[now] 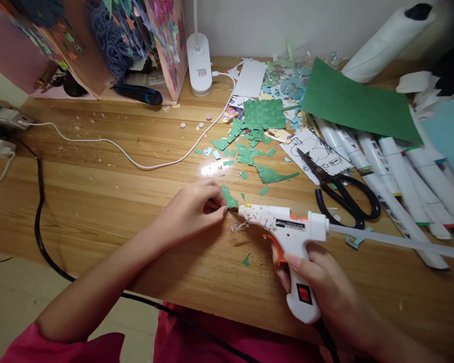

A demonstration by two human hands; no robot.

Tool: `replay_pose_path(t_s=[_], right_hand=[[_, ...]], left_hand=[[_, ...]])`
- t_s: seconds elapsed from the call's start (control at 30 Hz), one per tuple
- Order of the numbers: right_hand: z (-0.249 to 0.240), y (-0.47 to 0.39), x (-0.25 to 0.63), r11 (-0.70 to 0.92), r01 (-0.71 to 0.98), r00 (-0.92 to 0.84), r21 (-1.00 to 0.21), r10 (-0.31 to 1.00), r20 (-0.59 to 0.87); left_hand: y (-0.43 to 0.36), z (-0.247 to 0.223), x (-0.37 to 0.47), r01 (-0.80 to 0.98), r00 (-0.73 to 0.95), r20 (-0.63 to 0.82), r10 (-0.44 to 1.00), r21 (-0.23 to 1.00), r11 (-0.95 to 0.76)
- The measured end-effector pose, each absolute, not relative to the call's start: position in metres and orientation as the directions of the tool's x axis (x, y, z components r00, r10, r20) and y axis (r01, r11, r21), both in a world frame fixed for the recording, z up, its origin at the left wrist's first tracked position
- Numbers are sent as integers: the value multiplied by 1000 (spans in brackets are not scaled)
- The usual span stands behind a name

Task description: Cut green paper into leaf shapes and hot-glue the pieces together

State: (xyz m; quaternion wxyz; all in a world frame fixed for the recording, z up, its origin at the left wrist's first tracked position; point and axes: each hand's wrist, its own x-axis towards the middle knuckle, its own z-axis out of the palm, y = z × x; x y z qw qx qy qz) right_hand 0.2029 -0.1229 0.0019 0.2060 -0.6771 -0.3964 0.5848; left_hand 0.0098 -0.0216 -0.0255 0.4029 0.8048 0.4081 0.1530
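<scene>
My right hand (325,282) is wrapped round the handle of a white glue gun (283,224), one finger at its orange trigger. A clear glue stick (393,242) sticks out of the gun's back. The nozzle points left and meets a small green paper piece (229,197) by my left fingertips. My left hand (196,209) is closed in a pinch, thumb against finger, at the edge of that piece; a small dark thing between the fingers is too hidden to name. A loose green scrap (246,260) lies below the nozzle.
Green scraps (245,151) and a woven green sheet (265,114) lie beyond my hands. Black-handled scissors (340,191), white markers (404,181) and a green sheet (363,108) are at right. A white cable (136,164), blue cutter (138,94) and lamp base (199,65) stand or lie at back left.
</scene>
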Motion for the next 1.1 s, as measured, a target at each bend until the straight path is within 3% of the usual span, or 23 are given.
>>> replay_pose_path(t_s=[0.87, 1.1], right_hand=[[0, -125, 204, -571, 302, -14, -763, 798, -603], [5, -123, 202, -653, 204, -44, -729, 738, -673]], left_hand=[[-21, -28, 7, 528, 591, -82, 802, 791, -308], [-21, -29, 7, 525, 590, -77, 803, 792, -310]])
